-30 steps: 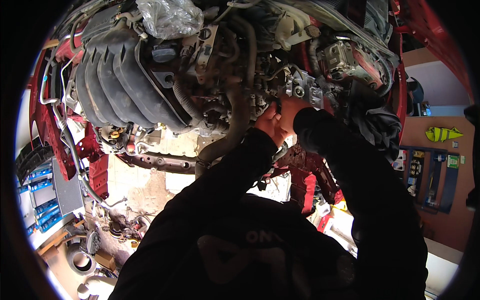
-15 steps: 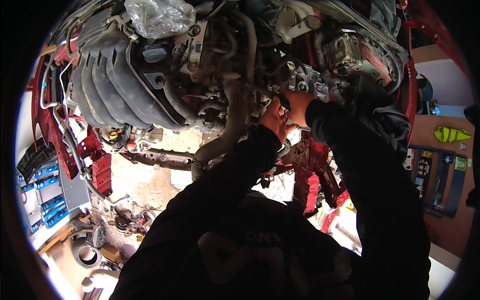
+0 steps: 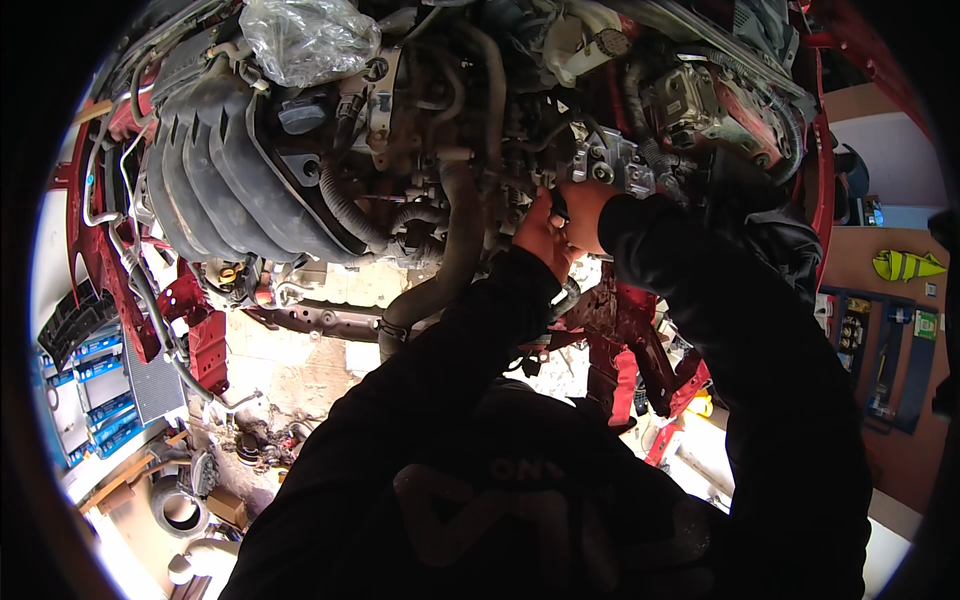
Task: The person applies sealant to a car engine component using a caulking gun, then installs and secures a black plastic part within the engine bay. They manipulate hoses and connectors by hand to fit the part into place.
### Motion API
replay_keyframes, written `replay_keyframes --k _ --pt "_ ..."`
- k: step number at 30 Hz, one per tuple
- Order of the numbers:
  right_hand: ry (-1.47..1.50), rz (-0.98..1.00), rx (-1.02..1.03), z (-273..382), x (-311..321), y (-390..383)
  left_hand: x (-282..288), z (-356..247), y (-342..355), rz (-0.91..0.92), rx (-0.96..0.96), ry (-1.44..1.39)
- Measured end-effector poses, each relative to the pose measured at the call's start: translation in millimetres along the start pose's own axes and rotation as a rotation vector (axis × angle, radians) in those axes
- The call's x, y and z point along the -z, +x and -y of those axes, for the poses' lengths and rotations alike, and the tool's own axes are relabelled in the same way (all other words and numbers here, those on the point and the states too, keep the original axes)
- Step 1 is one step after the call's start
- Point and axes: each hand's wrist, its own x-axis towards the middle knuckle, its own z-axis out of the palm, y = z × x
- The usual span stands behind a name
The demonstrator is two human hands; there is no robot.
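Observation:
Both my hands are together deep in the engine bay, just right of a thick dark coolant hose (image 3: 462, 230). My left hand (image 3: 541, 238) is closed, fingers pointing up. Against it my right hand (image 3: 587, 214) is closed too, its back toward me. A small dark piece (image 3: 559, 206) shows between them; its kind is hidden by my fingers. Just beyond my right hand sits a silvery metal block (image 3: 612, 160) with round bosses. A ribbed hose (image 3: 345, 205) runs left of the coolant hose.
The black intake manifold (image 3: 235, 170) fills the left of the bay. A clear plastic bag (image 3: 308, 42) lies on top at the back. A white capped reservoir (image 3: 585, 52) stands behind my hands. Red bodywork (image 3: 620, 350) and a front crossbar (image 3: 325, 318) lie nearer me. A tyre (image 3: 180, 506) rests on the floor.
My right hand has turned slightly and shifted a little left, closer over my left hand. Both hands stay at the same spot. The whole view has shifted slightly.

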Motion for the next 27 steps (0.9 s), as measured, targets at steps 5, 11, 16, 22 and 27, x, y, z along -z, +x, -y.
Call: replay_keyframes --k 5,11,16,22,27 --pt "0.003 -0.022 0.015 2 -2 -5 10 2 2 0.045 0.041 -0.046" --pt "-0.038 0.009 0.006 9 6 -6 6 -4 -6 0.110 0.047 -0.087" --pt "-0.136 -0.017 -0.023 19 3 -12 1 -5 -19 -0.010 -0.013 0.035" --pt "-0.072 0.003 -0.058 27 -9 -22 19 -8 -19 0.071 0.058 0.092" --pt "-0.019 0.019 -0.117 28 -7 -18 22 -10 -12 0.049 0.091 0.116"
